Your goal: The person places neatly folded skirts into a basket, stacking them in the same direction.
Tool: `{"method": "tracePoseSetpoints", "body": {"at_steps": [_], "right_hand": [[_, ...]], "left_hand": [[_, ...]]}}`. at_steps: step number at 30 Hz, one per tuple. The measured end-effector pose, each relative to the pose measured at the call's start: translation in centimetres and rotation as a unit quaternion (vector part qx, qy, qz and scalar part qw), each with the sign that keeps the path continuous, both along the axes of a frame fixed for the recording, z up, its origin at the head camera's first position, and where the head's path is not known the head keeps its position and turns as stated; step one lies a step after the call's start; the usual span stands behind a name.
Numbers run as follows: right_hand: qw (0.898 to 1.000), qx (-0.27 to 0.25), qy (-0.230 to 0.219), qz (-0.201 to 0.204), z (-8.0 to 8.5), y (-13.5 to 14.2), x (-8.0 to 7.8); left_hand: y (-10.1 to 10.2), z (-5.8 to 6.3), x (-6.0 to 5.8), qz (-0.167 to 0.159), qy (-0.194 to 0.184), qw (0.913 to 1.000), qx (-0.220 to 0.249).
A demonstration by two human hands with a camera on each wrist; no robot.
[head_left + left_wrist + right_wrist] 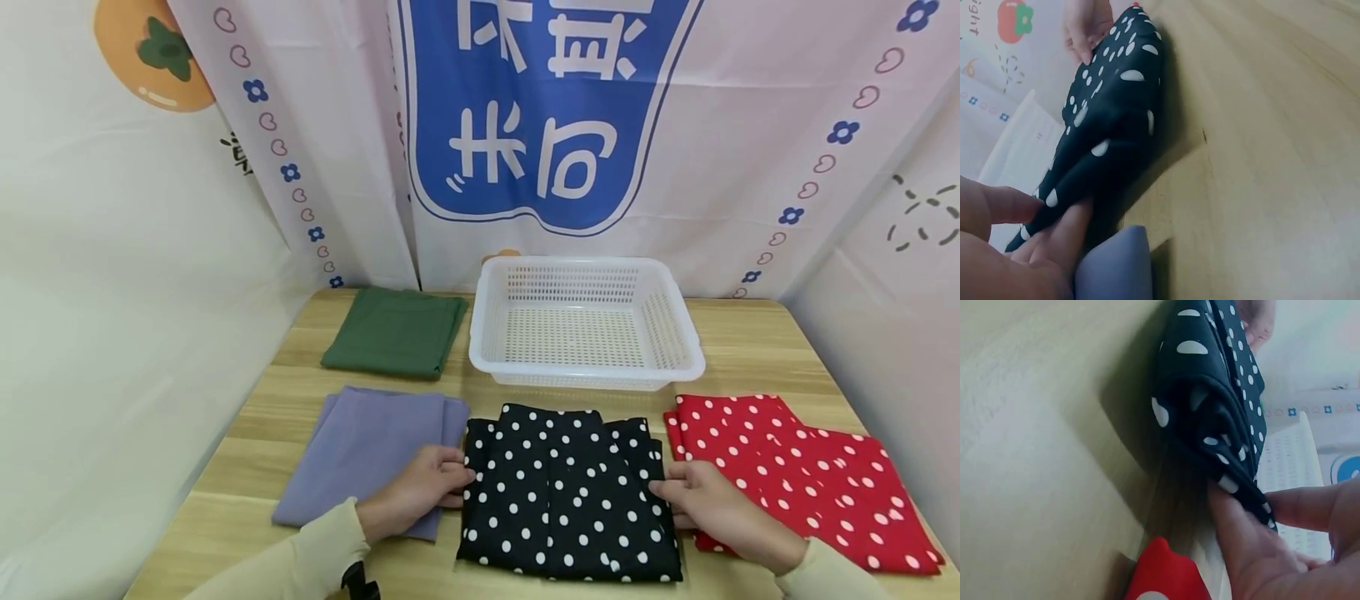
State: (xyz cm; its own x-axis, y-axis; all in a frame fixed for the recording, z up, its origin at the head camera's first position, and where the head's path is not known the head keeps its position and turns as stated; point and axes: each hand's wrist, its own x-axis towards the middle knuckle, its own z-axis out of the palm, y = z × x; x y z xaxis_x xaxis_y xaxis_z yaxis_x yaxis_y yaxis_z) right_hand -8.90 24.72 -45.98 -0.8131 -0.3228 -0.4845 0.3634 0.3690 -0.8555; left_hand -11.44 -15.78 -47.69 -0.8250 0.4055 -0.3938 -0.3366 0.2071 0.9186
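Note:
A folded black cloth with white polka dots [558,496] lies at the front middle of the table. My left hand [423,492] pinches its left edge; in the left wrist view, the thumb is on top and the fingers [1063,240] are underneath. On the opposite edge, my right hand [716,508] pinches the layers between thumb and fingers [1244,547], as the right wrist view shows. Both wrist views show the near part of the cloth bulging in a thick, loose fold. A folded lavender cloth [382,454] is beside my left hand, partly behind it. Red cloth with white dots [817,483] lies under my right forearm.
A white perforated plastic basket [487,367] stands at the back of the wooden table [247,467], with nothing inside it. Left of the basket is a folded green cloth [397,333]. Printed white curtains [337,125] hang behind the table and along its sides.

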Motion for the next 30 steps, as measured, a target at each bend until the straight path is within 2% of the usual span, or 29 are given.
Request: {"method": "tracePoseSetpoints", "body": {"at_steps": [3, 5, 11, 15, 23, 27, 30], "right_hand": [[1.000, -0.024, -0.012, 0.005, 0.2, 0.1, 0.0], [0.999, -0.032, -0.008, 0.014, 0.7, 0.1, 0.2], [0.998, -0.047, 0.013, 0.026, 3.4, 0.5, 0.9], [0.999, -0.037, 0.032, 0.020, 4.9, 0.4, 0.9], [0.998, -0.006, 0.066, 0.000, 7.0, 0.3, -0.4], [0.997, 0.005, 0.071, -0.015, 8.4, 0.4, -1.9], [0.996, 0.007, 0.085, -0.020, 9.3, 0.6, -3.5]], "left_hand": [[-0.5, 0.2, 0.4, 0.002, -0.001, 0.9998, 0.020], [-0.8, 0.7, 0.6, -0.002, -0.004, 0.9994, 0.036], [-1.7, 3.5, 1.8, -0.013, -0.003, 0.9972, 0.073], [-2.2, 5.2, 1.9, -0.008, 0.006, 0.9964, 0.084], [-2.4, 7.2, 0.4, 0.020, 0.039, 0.9958, 0.080], [-2.3, 8.0, -1.3, 0.034, 0.044, 0.9944, 0.090], [-1.7, 8.7, -3.3, 0.049, 0.051, 0.9922, 0.103]]}}
